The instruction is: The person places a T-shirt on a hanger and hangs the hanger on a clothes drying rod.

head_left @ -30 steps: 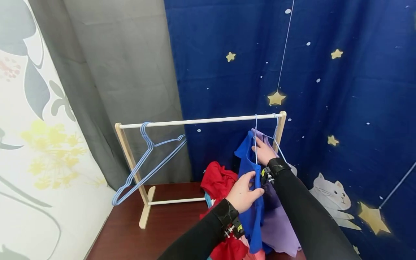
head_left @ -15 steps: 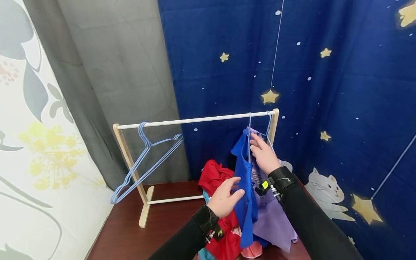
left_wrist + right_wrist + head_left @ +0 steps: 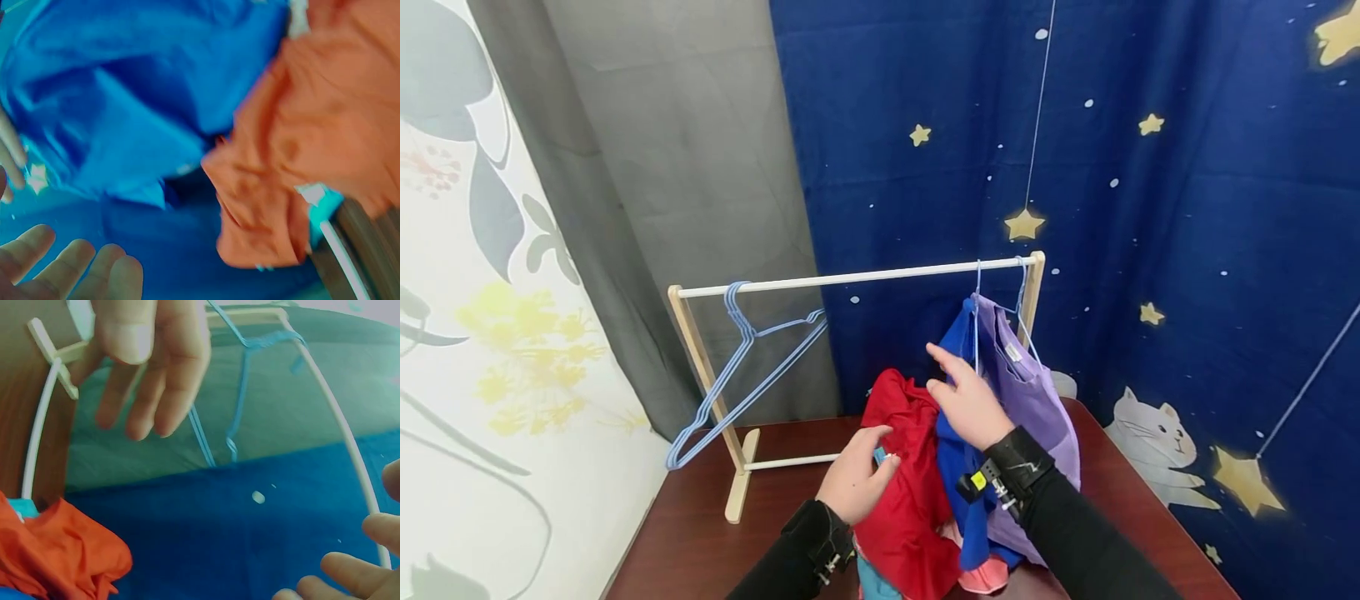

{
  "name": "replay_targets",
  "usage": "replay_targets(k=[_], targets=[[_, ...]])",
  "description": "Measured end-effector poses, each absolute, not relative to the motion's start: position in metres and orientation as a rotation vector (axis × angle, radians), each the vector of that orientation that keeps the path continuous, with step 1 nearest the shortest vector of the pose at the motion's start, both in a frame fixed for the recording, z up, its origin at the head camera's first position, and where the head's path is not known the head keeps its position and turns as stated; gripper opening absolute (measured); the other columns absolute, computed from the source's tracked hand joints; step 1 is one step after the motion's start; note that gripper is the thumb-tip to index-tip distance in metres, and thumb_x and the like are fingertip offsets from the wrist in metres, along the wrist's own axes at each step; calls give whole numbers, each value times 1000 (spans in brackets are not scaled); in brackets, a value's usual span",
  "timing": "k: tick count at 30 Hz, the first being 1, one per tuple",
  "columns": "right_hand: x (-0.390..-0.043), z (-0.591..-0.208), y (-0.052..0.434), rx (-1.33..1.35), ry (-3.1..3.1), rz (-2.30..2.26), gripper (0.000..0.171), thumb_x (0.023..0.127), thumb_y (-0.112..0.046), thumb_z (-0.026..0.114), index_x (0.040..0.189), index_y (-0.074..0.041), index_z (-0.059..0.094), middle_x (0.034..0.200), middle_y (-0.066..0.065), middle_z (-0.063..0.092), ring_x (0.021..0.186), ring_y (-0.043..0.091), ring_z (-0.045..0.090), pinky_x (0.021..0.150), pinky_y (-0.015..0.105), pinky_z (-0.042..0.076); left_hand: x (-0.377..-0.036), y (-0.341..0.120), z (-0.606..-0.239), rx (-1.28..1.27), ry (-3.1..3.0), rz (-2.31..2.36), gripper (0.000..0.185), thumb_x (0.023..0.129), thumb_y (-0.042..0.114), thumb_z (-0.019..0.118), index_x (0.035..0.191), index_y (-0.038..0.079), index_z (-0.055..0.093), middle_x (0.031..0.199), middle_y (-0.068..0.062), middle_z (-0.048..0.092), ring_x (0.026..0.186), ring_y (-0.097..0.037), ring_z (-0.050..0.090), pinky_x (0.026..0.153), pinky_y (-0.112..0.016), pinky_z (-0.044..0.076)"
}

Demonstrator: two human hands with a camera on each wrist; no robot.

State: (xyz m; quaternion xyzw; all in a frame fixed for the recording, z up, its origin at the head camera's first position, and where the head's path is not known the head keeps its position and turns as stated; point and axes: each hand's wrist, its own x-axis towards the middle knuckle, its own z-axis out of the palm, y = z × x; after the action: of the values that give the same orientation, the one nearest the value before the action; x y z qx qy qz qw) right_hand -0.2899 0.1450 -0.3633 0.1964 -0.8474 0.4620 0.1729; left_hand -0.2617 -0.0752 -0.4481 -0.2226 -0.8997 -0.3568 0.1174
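My left hand, fingers spread and holding nothing, hovers at the left side of a crumpled red garment. My right hand overlaps a blue garment in the head view, its fingers extended and free of anything. That blue garment hangs from a thin light-blue hanger on the rail. Beside it, at the rail's right end, a purple garment hangs on another hanger. The red garment looks orange in the left wrist view, beyond my left fingers; the blue one hangs alongside.
A wooden rack with a white rail stands on the dark red-brown table. Several bare light-blue hangers hang at its left end. Pink cloth and teal cloth show around the red garment. Curtains stand behind.
My left hand has moved left and down, off the blue garment to the red one. My right hand has let go near the hanger and come left and down. The purple garment shows more fully.
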Motion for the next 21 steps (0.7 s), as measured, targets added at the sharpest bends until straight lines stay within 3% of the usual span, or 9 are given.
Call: replay_targets(k=[5,13,21], targets=[[-283,-381,131,588,-2457,1221,55,99,-16,58,153,-11,45,152,14,45,137,33,45,110,54,36,-263,-104,-456,-508,-2633,-947,44,99,26,62,139,8,56,135,-8,58,124,-24,58,101,-48,47],[-287,-429,123,489,-2560,1171,54,98,-15,59,150,-5,47,150,19,46,139,36,42,112,53,33,-261,-147,-461,-338,-2635,-816,42,98,26,65,136,9,58,131,-10,60,112,-26,63,90,-48,53],[-295,-474,124,349,-2556,1206,54,95,-11,60,148,-5,51,146,19,50,137,36,45,111,52,35,-263,-182,-455,-292,-2621,-755,45,99,24,66,136,2,56,131,-17,59,116,-32,61,95,-50,50]])
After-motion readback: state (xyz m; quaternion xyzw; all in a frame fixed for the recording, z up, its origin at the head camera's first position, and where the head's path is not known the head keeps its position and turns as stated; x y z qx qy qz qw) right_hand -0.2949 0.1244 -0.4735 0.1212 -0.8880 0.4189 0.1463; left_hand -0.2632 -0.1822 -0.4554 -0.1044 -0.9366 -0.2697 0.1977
